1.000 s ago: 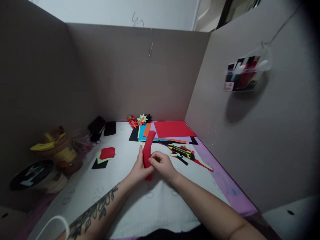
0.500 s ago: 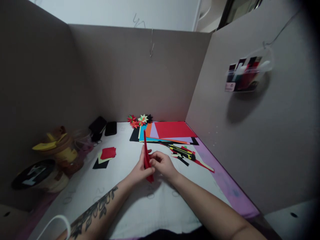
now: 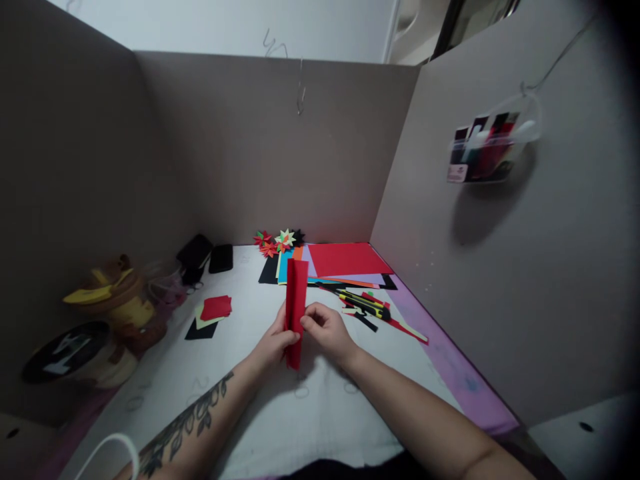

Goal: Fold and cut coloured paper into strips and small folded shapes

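Observation:
A long strip of folded red paper stands nearly upright above the middle of the table, its creased faces turned toward me. My left hand grips its lower left side, the thumb lying across the front. At the right edge, my right hand pinches the paper between thumb and curled fingers. Beyond the hands lie colored paper sheets in red, lilac, orange, blue and black. A yellow and black utility knife rests on paper scraps to the right.
Small squares of red, pale yellow and black paper lie left. Folded paper stars sit at the back. A black phone, a clay-coloured pot and a white tub line the left side. A plastic pouch hangs on the right wall.
The red paper has turned from edge-on to show its broad folded face. Both hands keep hold of it in nearly the same place.

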The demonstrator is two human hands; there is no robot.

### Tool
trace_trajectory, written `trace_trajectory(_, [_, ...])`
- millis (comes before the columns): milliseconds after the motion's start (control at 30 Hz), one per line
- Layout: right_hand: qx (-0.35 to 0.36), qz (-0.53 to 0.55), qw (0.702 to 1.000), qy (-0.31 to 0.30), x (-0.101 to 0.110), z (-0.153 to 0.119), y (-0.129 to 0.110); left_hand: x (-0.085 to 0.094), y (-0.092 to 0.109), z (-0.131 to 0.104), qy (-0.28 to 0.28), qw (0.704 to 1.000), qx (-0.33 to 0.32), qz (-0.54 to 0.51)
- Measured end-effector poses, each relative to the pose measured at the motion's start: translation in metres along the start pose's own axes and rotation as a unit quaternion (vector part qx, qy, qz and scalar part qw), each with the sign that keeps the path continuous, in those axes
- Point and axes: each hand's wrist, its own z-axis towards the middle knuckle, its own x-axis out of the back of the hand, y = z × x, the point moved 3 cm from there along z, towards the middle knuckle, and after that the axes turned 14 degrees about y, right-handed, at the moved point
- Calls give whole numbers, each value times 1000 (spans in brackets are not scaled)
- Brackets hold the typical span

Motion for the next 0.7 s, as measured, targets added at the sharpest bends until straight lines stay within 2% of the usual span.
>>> trace_trajectory(133, [87, -64, 993, 39, 2, -3, -9, 0, 0, 3, 32, 998, -44, -30])
trace_trajectory(267, [145, -70, 986, 42, 2, -5, -12, 2, -1, 6, 42, 995, -90, 3])
trace_trajectory(400, [91, -25, 994, 49, 2, -4, -6, 5, 0, 8, 59, 991, -116, 42])
trace_trajectory(500, [42, 32, 998, 22, 1, -4, -1, 3, 4, 6, 32, 989, -127, 67])
trace_trajectory(700, [38, 53, 998, 6, 1, -3, -1, -4, 7, 0, -15, 984, -147, 97])
